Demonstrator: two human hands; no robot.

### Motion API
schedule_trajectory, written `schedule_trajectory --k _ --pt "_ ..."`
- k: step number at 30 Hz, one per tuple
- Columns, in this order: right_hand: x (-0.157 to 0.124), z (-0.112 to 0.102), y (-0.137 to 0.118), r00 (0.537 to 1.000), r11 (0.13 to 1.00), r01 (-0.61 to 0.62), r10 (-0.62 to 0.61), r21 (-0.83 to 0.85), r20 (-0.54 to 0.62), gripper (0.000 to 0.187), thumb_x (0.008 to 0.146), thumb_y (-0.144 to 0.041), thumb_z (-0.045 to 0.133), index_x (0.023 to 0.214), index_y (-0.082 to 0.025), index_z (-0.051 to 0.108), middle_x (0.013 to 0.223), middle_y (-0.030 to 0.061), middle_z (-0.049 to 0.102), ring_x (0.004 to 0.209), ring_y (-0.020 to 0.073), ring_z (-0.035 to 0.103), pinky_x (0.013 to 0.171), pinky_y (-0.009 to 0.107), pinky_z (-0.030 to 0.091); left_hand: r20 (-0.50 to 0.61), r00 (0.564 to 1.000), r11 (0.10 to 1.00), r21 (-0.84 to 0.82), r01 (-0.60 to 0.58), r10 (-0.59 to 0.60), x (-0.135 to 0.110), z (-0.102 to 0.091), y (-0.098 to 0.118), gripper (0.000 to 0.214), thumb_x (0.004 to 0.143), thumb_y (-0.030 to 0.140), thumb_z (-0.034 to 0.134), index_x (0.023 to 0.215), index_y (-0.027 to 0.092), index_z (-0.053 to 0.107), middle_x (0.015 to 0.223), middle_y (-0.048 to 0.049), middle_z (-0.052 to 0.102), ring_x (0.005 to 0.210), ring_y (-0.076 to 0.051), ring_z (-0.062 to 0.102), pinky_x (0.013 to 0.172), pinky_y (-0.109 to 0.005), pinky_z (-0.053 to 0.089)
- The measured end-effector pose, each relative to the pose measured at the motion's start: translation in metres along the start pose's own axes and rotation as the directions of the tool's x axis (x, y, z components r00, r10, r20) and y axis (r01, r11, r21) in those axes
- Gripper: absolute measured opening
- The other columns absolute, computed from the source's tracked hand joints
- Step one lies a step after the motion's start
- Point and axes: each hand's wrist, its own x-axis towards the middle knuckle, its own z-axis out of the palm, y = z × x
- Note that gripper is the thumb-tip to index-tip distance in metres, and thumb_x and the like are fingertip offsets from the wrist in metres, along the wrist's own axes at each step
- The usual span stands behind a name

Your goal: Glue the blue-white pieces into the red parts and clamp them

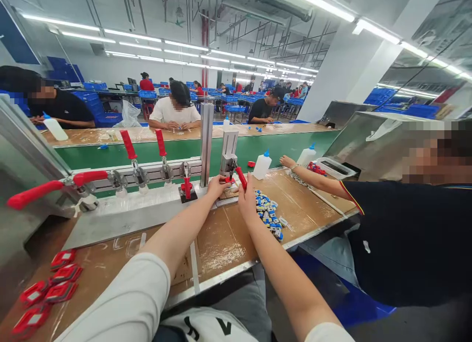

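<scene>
My right hand (248,199) is wrapped round the red handle (241,177) of a toggle clamp mounted on a metal post (229,148). With its fingers closed at the foot of that clamp, my left hand (217,186) holds the edge of a small red plastic part (229,180) under the clamp's tip. The part is mostly hidden by fingers and clamp. Beside my right wrist lies a heap of small blue, white and yellow pieces (268,212). Left of my left hand, another toggle clamp (187,187) presses on a dark block.
A row of red-handled clamps (138,172) runs left along a metal rail. Several red frames (61,283) lie at the table's lower left. White bottles (262,166) stand behind the heap. A co-worker's arm (317,179) reaches in from the right. A green conveyor belt (287,143) lies beyond.
</scene>
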Motion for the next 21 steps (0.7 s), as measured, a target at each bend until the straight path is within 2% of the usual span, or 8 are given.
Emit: schedule_trajectory --k 3,6,9,15,18,21 --pt "0.007 -0.010 -0.011 0.999 0.971 -0.016 0.024 -0.238 0.033 0.066 0.108 -0.051 0.032 0.159 -0.013 0.050 0.118 0.0191 0.079 0.097 0.0307 0.074 0.086 0.038 0.053 0.001 1.000 1.000 0.031 0.001 -0.001 0.001 0.001 -0.003 0.031 0.073 0.028 0.093 0.094 0.019 0.072 0.104 -0.0062 0.081 0.093 -0.021 0.075 0.092 -0.036 0.056" --pt "0.023 -0.026 -0.030 0.997 0.948 0.006 0.017 -0.318 0.070 0.061 0.111 -0.050 0.027 0.151 -0.017 0.059 0.124 0.0173 0.078 0.103 0.0305 0.073 0.085 0.035 0.050 -0.003 1.000 0.998 0.060 0.011 -0.011 0.003 0.004 -0.006 0.028 0.076 0.029 0.091 0.094 0.020 0.071 0.105 -0.0053 0.082 0.095 -0.021 0.075 0.091 -0.035 0.055" --pt "0.029 -0.032 -0.039 0.991 0.910 -0.019 0.073 -0.413 0.116 0.056 0.113 -0.047 0.026 0.147 -0.019 0.060 0.120 0.0157 0.078 0.104 0.0299 0.072 0.082 0.033 0.047 -0.009 1.000 0.996 0.093 0.019 -0.018 0.004 0.005 -0.006 0.029 0.077 0.031 0.090 0.096 0.020 0.071 0.105 -0.0047 0.082 0.095 -0.021 0.075 0.090 -0.033 0.055" --pt "0.013 -0.014 -0.025 0.937 0.752 -0.085 0.284 -0.653 0.205 0.050 0.116 -0.046 0.022 0.129 -0.018 0.062 0.114 0.0167 0.078 0.102 0.0282 0.075 0.081 0.032 0.046 0.053 0.999 0.974 0.228 -0.004 -0.008 -0.003 -0.001 0.007 0.024 0.084 0.027 0.084 0.103 0.019 0.072 0.108 -0.0072 0.082 0.098 -0.022 0.077 0.089 -0.033 0.057" --pt "0.015 0.001 -0.021 0.909 0.680 -0.092 0.355 -0.727 0.218 0.053 0.116 -0.047 0.020 0.132 -0.015 0.060 0.119 0.0194 0.077 0.108 0.0307 0.076 0.086 0.035 0.049 0.100 0.995 0.932 0.360 -0.050 0.015 -0.013 -0.006 0.026 0.030 0.087 0.026 0.079 0.115 0.016 0.073 0.119 -0.0139 0.080 0.111 -0.029 0.075 0.097 -0.039 0.057" --pt "0.026 0.008 -0.022 0.863 0.624 -0.073 0.431 -0.778 0.265 0.055 0.115 -0.049 0.024 0.135 -0.014 0.062 0.123 0.0220 0.077 0.116 0.0324 0.075 0.092 0.039 0.051 0.177 0.983 0.865 0.482 -0.137 0.057 -0.036 -0.017 0.055 0.037 0.087 0.029 0.079 0.121 0.015 0.073 0.132 -0.0191 0.074 0.128 -0.033 0.068 0.107 -0.041 0.053"
